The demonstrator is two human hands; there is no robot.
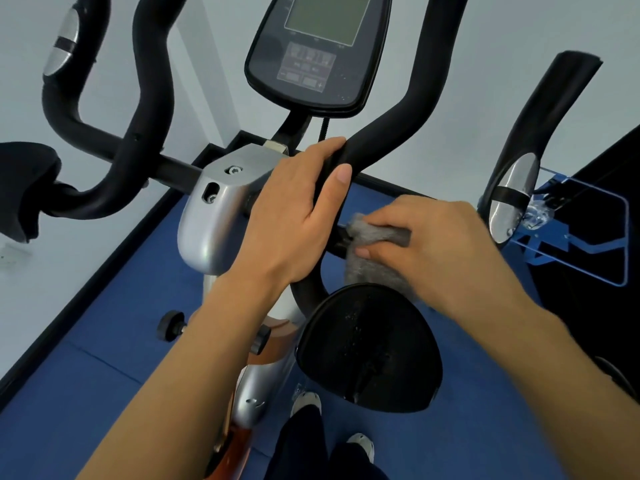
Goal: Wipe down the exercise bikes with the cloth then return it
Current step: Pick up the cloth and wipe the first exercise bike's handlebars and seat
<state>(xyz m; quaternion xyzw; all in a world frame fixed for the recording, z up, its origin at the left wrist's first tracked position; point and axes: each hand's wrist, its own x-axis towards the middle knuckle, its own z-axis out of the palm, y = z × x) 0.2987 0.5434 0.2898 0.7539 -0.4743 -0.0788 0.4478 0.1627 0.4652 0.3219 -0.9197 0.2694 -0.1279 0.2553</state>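
Fingers (367, 252) of the right hand (440, 251) pinch the cloth (377, 237) on the handlebar (377, 136); left hand (298, 216) grips it — wiping looks mid-way, return still ahead

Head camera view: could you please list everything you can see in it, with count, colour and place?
Grey screen console: one, black housing, top centre.
Padded black handlebar: one, curving across the middle, with silver grip plates at its ends.
Silver stem housing: one, centre left.
Black bike saddle: one, lower centre.
Blue floor mat: one, under the bike.
Blue wire rack: one, right edge.
Grey folded cloth: one, pressed on the bar.
White shoes: two, bottom centre.
Left hand: gripping the handlebar.
Right hand: holding the cloth.
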